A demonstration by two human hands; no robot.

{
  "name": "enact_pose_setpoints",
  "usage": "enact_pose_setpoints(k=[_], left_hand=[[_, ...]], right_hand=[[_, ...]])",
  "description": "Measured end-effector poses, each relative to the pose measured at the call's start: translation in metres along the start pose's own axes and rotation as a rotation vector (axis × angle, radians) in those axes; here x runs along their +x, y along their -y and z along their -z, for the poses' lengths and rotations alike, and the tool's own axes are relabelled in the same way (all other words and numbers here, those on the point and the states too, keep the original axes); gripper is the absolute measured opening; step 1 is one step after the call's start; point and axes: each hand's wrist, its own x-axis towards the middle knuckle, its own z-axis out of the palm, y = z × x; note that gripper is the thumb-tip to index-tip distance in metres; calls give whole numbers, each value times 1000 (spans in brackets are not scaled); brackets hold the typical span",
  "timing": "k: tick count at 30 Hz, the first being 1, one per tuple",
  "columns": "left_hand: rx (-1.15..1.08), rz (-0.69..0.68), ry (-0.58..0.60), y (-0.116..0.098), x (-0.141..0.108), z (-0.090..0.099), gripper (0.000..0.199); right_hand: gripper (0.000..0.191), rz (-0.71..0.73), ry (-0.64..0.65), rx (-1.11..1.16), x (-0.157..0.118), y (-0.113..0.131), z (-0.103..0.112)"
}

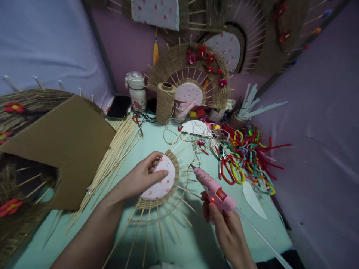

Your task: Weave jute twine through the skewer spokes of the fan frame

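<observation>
My left hand [146, 175] is closed on a half-round woven fan [163, 186], thumb lying across its white floral cloth centre and fingers curled behind the straight edge. Twine is woven round the curved rim, and thin bamboo sticks [159, 224] spread outward from it. A loose strand of twine arcs across several of the sticks. In my right hand [228, 228] is a pink glue gun [215, 188], its nozzle pointing up and left, close to the sticks but seemingly apart from the fan. A small light glows red on the gun, and a clear glue stick [262, 237] trails from its back.
Loose sticks [112, 153] and brown cardboard [81, 149] lie left. Behind stand a twine spool [165, 102], a white bottle [136, 91] and a larger flowered fan [168, 61]. Red-handled scissors [227, 171] and tangled coloured pipe cleaners [252, 153] lie right. A phone [119, 107] rests back left.
</observation>
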Motion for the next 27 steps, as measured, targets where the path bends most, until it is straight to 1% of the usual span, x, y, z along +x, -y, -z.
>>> enact_pose_setpoints(k=[7,10,15,20,25,27], left_hand=[[4,-3,0,1,0,0,29],[-7,2,10,1,0,0,28],[-5,7,5,0,0,-1,28],[-15,3,7,0,0,-1,28],[-31,4,13,0,0,-1,28],[-23,2,14,-1,-1,-1,27]], right_hand=[[43,-11,12,-6,-1,2,-2],[42,13,20,-12,1,4,-1],[37,57,74,-28,2,2,0],[33,32,109,-37,2,-1,-1],[30,47,114,-27,3,3,-2],[28,75,76,-34,3,5,-2]])
